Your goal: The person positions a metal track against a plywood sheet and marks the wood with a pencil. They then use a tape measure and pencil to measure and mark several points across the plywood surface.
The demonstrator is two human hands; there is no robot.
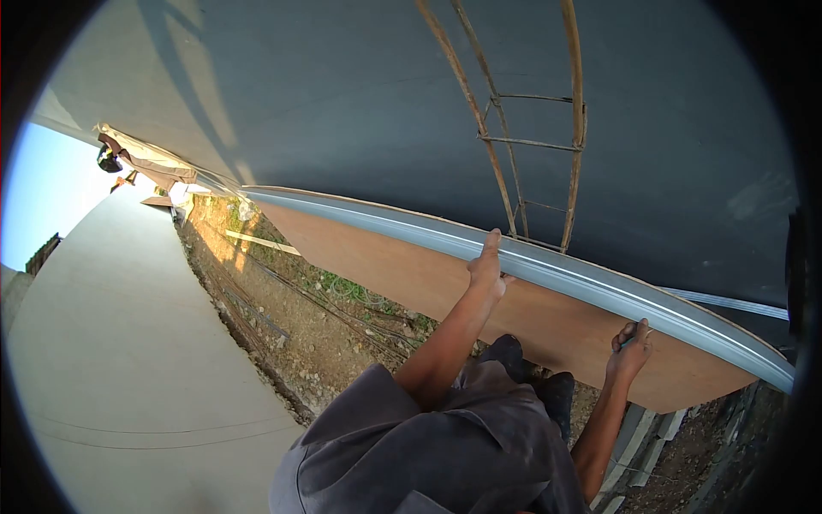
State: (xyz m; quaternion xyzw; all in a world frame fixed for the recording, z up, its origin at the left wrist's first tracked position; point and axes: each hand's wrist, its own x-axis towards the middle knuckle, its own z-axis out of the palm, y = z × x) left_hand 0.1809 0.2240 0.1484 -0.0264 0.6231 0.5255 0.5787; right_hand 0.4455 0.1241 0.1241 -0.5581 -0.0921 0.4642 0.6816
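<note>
A long silvery metal profile (591,287) lies along a brown plywood-like board (548,321), running from the upper left to the right edge. My left hand (486,272) grips across the profile near its middle, one finger stretched over to the far edge. Farther right, my right hand (631,351) is closed at the near edge of the profile, over the board. Something small and bluish shows between its fingers, too small to make out.
A bamboo ladder-like frame (531,144) stands against the dark grey wall (342,94). Another person (150,163) is at the far left. Below the board are soil and rubble (300,343), a pale wall (128,343), my dark shoes (556,398) and grey planks (634,445).
</note>
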